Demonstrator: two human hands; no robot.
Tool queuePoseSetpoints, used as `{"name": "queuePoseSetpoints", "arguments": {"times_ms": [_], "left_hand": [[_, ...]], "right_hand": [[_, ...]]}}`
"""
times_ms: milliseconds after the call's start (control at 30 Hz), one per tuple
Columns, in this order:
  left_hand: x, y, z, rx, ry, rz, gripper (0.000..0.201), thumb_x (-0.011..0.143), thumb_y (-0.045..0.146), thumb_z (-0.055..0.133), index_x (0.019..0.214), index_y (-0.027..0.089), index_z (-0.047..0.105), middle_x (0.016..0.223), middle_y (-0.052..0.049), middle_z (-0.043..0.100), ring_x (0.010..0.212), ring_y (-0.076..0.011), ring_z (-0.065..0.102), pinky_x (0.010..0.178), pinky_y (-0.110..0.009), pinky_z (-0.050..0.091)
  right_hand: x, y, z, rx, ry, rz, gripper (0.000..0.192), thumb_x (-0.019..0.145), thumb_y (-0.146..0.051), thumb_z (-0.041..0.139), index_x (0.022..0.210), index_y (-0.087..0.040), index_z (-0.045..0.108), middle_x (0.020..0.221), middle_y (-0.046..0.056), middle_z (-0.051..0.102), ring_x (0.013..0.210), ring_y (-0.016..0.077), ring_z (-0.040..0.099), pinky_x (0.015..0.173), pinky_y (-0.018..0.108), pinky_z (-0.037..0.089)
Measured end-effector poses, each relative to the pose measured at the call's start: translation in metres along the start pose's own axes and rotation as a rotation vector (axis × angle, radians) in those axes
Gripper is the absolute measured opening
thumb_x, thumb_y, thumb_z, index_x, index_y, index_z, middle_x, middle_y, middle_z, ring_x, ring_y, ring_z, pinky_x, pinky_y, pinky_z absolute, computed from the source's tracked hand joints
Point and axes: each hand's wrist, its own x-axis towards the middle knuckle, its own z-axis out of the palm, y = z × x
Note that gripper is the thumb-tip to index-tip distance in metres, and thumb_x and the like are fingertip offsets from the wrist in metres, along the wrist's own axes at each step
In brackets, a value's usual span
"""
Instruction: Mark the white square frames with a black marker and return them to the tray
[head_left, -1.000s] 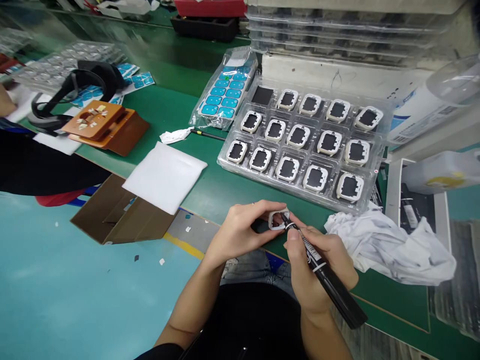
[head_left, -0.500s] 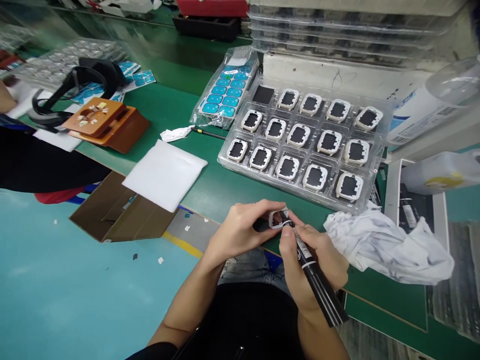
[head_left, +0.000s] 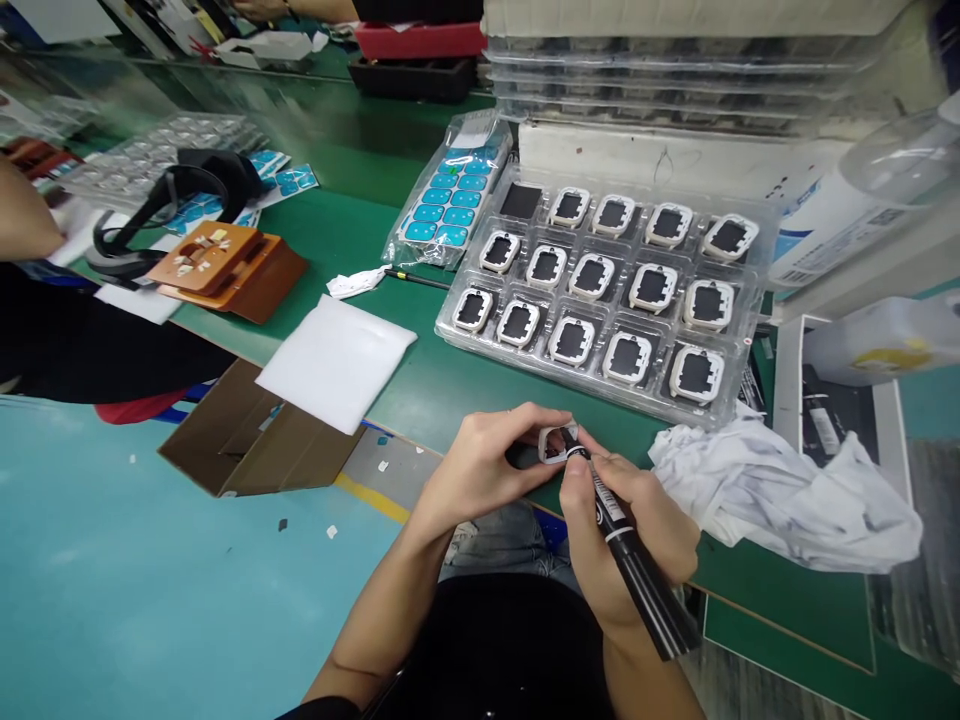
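Head view shows a small white frame (head_left: 556, 443), square with rounded corners, held just above the near edge of the green table (head_left: 420, 385). The left hand (head_left: 487, 465) has its fingers closed around the frame's outer sides, thumb below and index finger over the top. The right hand (head_left: 630, 535) is closed on a black marker (head_left: 630, 560) like on a pen, and the tip touches the frame's right corner. The frame looks light and stiff, probably thin plastic, so I judge it is best gripped by the edges, not pressed in the middle.

Just right of the hands lies a crumpled white cloth (head_left: 780, 490). Farther away stands a clear tray (head_left: 600, 380) with rows of the same frames; one far-left pocket has no frame. On the left are a white foam sheet (head_left: 337, 360) and an open brown box (head_left: 247, 445).
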Motion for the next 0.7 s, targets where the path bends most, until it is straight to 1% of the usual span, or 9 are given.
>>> {"name": "queuePoseSetpoints", "arguments": {"times_ms": [100,233,400,500,600,700], "left_hand": [[0.0011,0.0012,-0.0002,-0.024,0.002,0.003,0.036,0.102,0.018,0.092,0.136,0.018,0.082,0.107,-0.003,0.091,0.086,-0.0123,0.088,0.085,-0.018,0.073],[0.0020,0.0014,-0.0018,-0.078,0.001,-0.032,0.035,0.099,0.017,0.093,0.133,0.019,0.083,0.105,-0.002,0.092,0.087,-0.0137,0.090,0.086,-0.019,0.075],[0.0049,0.0025,-0.0041,-0.213,-0.009,-0.118,0.043,0.091,0.020,0.102,0.130,0.018,0.084,0.101,-0.004,0.091,0.087,-0.0178,0.091,0.087,-0.023,0.078],[0.0070,0.0041,-0.0047,-0.248,0.003,-0.113,0.042,0.090,0.022,0.103,0.128,0.018,0.084,0.097,-0.003,0.091,0.084,-0.0176,0.090,0.082,-0.024,0.078],[0.0076,0.0047,-0.0046,-0.243,0.005,-0.102,0.043,0.090,0.023,0.103,0.128,0.017,0.084,0.096,-0.004,0.090,0.082,-0.0173,0.089,0.079,-0.024,0.077],[0.0068,0.0046,-0.0037,-0.228,0.005,-0.091,0.042,0.092,0.025,0.102,0.129,0.017,0.083,0.096,-0.004,0.090,0.081,-0.0171,0.089,0.077,-0.024,0.076]], "right_hand": [[0.0006,-0.0005,-0.0004,-0.002,-0.005,-0.009,0.017,0.106,-0.011,0.084,0.110,-0.026,0.077,0.095,0.000,0.087,0.092,0.0277,0.093,0.086,0.035,0.081],[0.0006,-0.0003,0.0006,0.038,-0.002,-0.007,0.016,0.106,-0.010,0.083,0.110,-0.024,0.076,0.098,0.001,0.088,0.098,0.0285,0.093,0.089,0.033,0.081],[-0.0023,-0.0003,0.0040,0.143,0.075,0.060,0.014,0.105,-0.013,0.085,0.108,-0.024,0.077,0.101,0.002,0.089,0.101,0.0314,0.093,0.083,0.033,0.080],[-0.0033,-0.0011,0.0047,0.159,0.087,0.072,0.012,0.106,-0.015,0.085,0.107,-0.024,0.077,0.100,0.002,0.089,0.099,0.0307,0.093,0.082,0.033,0.080],[-0.0037,-0.0011,0.0050,0.167,0.085,0.097,0.012,0.107,-0.016,0.086,0.108,-0.024,0.078,0.101,0.002,0.089,0.099,0.0299,0.093,0.084,0.034,0.080],[-0.0047,0.0003,0.0053,0.175,0.099,0.122,0.009,0.108,-0.020,0.086,0.107,-0.025,0.078,0.100,0.001,0.089,0.097,0.0293,0.093,0.083,0.035,0.079]]}}
